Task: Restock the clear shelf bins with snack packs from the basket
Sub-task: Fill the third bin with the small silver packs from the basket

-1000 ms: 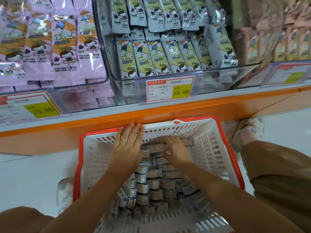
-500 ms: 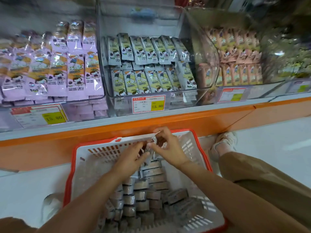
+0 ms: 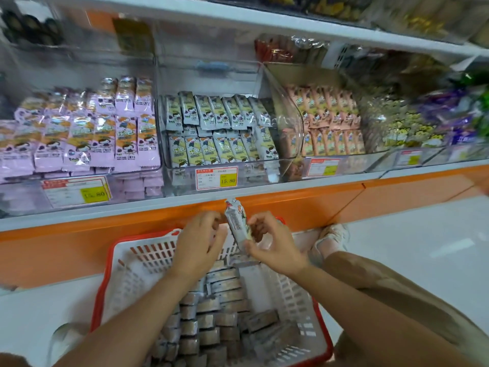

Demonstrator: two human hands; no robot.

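From my remote seat I count four price tags along the white shelf edge (image 3: 304,187). The left tag (image 3: 76,192) and the centre tag (image 3: 216,178) both read 15.80. The third tag (image 3: 324,166) and fourth tag (image 3: 410,157) are too blurred to read. Below runs an orange plinth (image 3: 304,207), meeting a white floor (image 3: 423,239). An upper shelf (image 3: 211,13) spans the top.

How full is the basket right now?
Well stocked: rows of snack packs cover most of the basket floor. One lifted pack is out, pinched by the right hand above the rim.
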